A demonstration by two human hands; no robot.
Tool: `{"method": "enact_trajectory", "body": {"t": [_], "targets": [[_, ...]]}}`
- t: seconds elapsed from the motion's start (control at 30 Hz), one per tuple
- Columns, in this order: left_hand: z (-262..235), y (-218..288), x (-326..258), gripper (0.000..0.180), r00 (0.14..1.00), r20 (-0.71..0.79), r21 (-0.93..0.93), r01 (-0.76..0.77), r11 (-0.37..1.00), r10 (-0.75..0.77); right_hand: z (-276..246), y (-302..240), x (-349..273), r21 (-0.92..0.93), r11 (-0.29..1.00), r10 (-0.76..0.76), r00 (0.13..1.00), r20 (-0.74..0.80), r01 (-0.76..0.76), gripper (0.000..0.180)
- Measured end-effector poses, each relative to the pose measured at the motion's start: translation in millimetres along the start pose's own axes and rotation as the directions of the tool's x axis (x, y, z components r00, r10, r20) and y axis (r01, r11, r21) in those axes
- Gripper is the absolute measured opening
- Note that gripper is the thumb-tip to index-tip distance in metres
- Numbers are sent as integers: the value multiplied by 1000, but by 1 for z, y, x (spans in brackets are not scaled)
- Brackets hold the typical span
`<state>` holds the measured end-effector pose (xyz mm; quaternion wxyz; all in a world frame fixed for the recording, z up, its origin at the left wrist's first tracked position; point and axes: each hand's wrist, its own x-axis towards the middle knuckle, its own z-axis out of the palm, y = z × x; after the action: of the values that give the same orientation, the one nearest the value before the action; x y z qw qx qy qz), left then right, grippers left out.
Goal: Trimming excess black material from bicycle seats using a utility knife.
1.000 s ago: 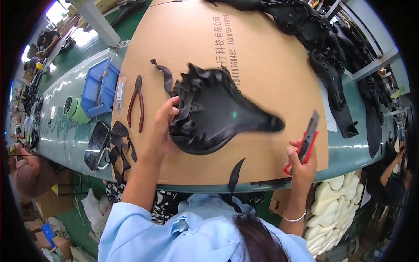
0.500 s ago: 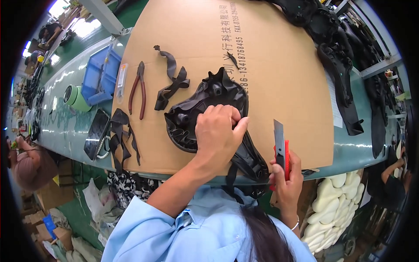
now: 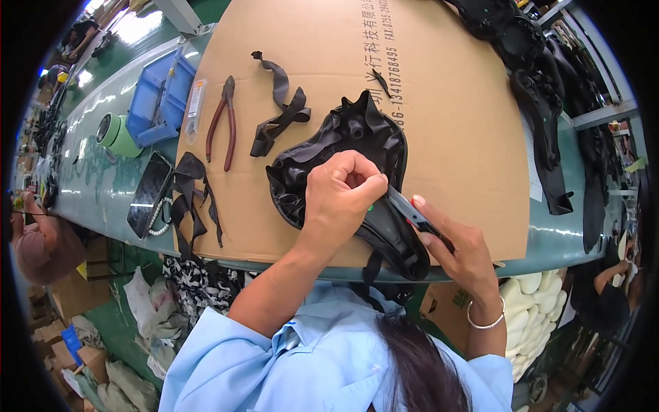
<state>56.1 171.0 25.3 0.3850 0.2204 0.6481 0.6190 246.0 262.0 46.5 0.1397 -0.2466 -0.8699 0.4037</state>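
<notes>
A black bicycle saddle [image 3: 386, 230] lies underside up on a cardboard sheet [image 3: 473, 192], its narrow nose toward me. The loose edge of its cover stands up in folds around the wide end. Over the middle of the saddle, my left hand [image 3: 336, 199] is closed in a pinch, apparently on the cover's edge; what sits between the fingertips is mostly hidden. My right hand [image 3: 463, 250] grips a utility knife [image 3: 406, 209] with a red-and-black handle. Its blade points up and left, close to my left fingertips and over the saddle's side.
Left of the saddle lie red-handled nippers [image 3: 222, 127], black cut-off strips [image 3: 280, 103] and more scraps [image 3: 189, 199]. Beyond are a blue bin [image 3: 161, 99], a green container [image 3: 122, 137] and a phone [image 3: 151, 192]. More black saddles [image 3: 535, 117] are heaped at right.
My right hand has brought the knife left and turned its blade from upright toward the saddle. My left hand has gone from lying over the saddle to a pinch.
</notes>
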Motion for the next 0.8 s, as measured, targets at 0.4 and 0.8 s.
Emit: {"method": "enact_trajectory", "body": {"t": [0.4, 0.8], "targets": [[-16, -1, 18, 10, 971, 139, -849, 15, 529, 196, -8, -43, -100, 101, 842, 503, 839, 205, -530, 50], [-63, 16, 1, 10, 533, 792, 400, -821, 408, 297, 32, -29, -93, -163, 986, -17, 962, -273, -28, 56]]}}
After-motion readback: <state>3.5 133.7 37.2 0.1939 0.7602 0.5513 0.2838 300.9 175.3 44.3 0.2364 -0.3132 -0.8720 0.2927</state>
